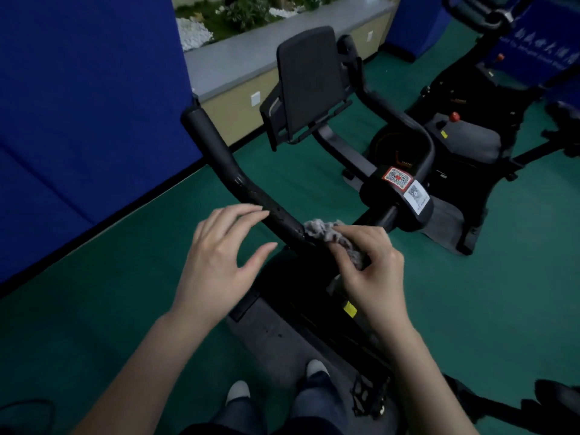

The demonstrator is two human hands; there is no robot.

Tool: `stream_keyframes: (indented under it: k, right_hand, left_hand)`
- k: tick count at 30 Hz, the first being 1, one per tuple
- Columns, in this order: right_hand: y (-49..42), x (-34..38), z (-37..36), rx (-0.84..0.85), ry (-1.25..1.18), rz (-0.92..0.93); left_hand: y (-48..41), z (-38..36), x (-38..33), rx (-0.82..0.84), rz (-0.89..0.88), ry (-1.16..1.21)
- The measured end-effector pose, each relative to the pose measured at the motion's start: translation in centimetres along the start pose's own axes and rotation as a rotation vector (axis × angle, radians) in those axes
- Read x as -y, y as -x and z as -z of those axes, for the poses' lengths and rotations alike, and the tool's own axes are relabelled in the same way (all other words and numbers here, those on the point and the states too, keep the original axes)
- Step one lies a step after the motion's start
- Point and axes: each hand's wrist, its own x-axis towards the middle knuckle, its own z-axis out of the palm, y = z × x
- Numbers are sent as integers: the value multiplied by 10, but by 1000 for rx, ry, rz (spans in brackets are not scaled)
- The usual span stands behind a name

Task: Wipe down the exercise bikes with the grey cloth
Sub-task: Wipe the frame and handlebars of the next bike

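Note:
A black exercise bike stands in front of me, its left handlebar [226, 164] running up and away from my hands. The grey cloth [326, 231] is bunched around the lower part of that bar. My right hand [370, 265] grips the cloth against the bar. My left hand [219, 255] hovers beside the bar with fingers spread and relaxed; its fingertips reach the bar's edge and it holds nothing. The bike's console screen [309, 83] faces away at the centre top.
A second black exercise bike [477, 133] stands at the right on green floor [125, 277]. Blue padded wall panels [88, 105] close the left side. A grey ledge [251, 54] with plants runs along the back. My feet and a pedal [367, 397] are below.

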Motion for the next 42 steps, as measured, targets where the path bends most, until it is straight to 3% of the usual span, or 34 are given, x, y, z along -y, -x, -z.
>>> stream_keyframes:
  k: [8,17,21,25,35,42]
  right_hand:
    - [-47,-22,16,475,-285,136]
    - [-94,-33,6,835,-424,438]
    - [-110,-21,-17,883,-415,500]
    - [-113,-17,-26,845,-444,453]
    - [-98,-33,6,980,-475,447]
    - [-106,-21,-10,980,-416,572]
  left_hand:
    - [22,-44,-36,-60,463,240]
    - [25,-89,-79,-349,702,441]
    - [26,-102,-90,-457,762,486]
    - [25,-106,-94,-482,765,483]
    - [25,-108,-91,-513,758,578]
    - [23,-113,-93,-569,809,718]
